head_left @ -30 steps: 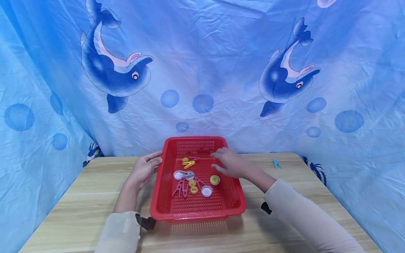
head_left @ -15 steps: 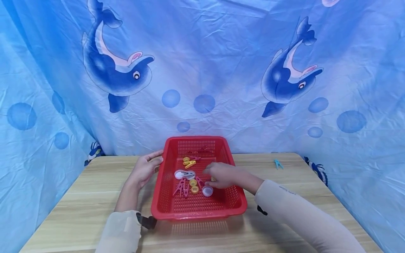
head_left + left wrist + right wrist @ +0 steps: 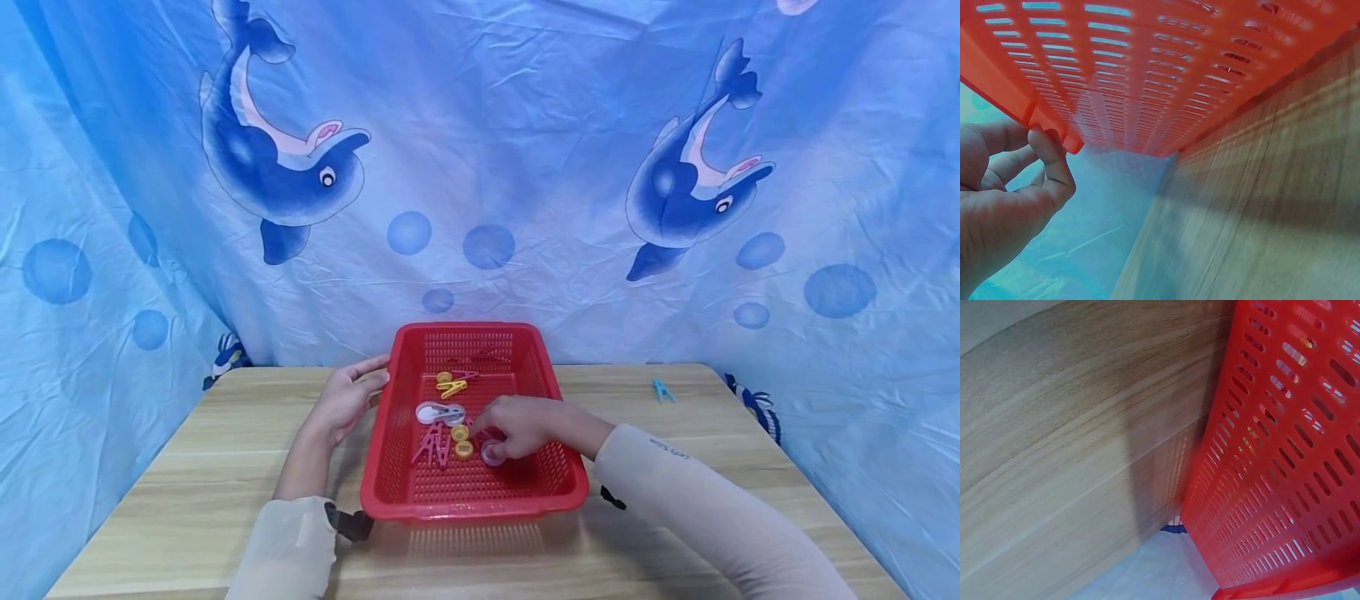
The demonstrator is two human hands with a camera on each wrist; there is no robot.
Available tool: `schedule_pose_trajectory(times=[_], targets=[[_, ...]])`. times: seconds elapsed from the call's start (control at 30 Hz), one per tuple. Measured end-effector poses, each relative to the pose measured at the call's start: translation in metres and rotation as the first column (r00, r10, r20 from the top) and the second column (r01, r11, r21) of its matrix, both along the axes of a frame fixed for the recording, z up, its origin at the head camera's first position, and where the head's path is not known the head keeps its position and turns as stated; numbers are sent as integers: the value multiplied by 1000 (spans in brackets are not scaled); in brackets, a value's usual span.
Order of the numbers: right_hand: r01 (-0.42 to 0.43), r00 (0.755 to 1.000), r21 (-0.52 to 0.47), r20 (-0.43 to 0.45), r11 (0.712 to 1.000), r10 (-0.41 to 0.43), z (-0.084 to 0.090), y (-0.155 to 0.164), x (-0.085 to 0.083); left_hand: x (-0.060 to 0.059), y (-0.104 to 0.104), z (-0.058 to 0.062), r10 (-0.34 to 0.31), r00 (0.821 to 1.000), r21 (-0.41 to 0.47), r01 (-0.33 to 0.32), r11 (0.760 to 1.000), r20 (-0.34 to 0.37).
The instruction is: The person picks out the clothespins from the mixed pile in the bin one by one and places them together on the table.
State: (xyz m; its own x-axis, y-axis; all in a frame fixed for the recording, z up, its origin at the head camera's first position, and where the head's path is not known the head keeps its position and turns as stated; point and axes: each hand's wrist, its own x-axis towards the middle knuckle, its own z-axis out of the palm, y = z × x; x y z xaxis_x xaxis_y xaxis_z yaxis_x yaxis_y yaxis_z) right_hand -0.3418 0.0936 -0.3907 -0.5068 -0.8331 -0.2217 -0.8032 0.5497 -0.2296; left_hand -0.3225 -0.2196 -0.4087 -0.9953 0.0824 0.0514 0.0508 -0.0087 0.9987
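Note:
A red plastic basket with slotted walls stands on the table. My left hand holds its left rim; the left wrist view shows the bent thumb and fingers right at the rim flange. Inside the basket my right hand reaches down, thumb and index finger apart. Its thumb overlaps a white round cap, and a pink clothespin lies partly hidden under the fingers. Left of it lie yellow caps, pink clothespins and white caps with a grey-white clip. The right wrist view shows only the basket wall, no hand.
Farther back in the basket are a yellow clothespin, another yellow cap and a dark pink clothespin. A light blue clothespin lies on the wooden table at the right. A blue dolphin curtain hangs behind.
My right hand has moved from the basket's right wall down and leftward to the white cap and pink clothespin, covering the round yellow-green cap. The left hand stays at the rim.

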Motion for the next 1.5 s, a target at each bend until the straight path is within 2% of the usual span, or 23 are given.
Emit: schedule_pose_trajectory(times=[0.4,0.63,0.97,1.23,1.5], targets=[[-6,1000,24,23,1000,5,-4,-3,-5,0,0,-1,2,1000,-2,-2,1000,-5],[-1,1000,29,-15,1000,2,-5,-5,-7,-1,-1,-1,1,1000,1,-1,1000,1],[15,1000,33,-12,999,-14,-5,-6,-6,-1,0,-1,1,1000,7,-2,1000,10],[14,994,-49,-109,999,-19,-3,-4,-5,1,0,-1,-5,1000,4,5,1000,-10],[32,992,-102,-119,994,-44,-2,-4,-2,2,0,-1,6,1000,3,-6,1000,2]])
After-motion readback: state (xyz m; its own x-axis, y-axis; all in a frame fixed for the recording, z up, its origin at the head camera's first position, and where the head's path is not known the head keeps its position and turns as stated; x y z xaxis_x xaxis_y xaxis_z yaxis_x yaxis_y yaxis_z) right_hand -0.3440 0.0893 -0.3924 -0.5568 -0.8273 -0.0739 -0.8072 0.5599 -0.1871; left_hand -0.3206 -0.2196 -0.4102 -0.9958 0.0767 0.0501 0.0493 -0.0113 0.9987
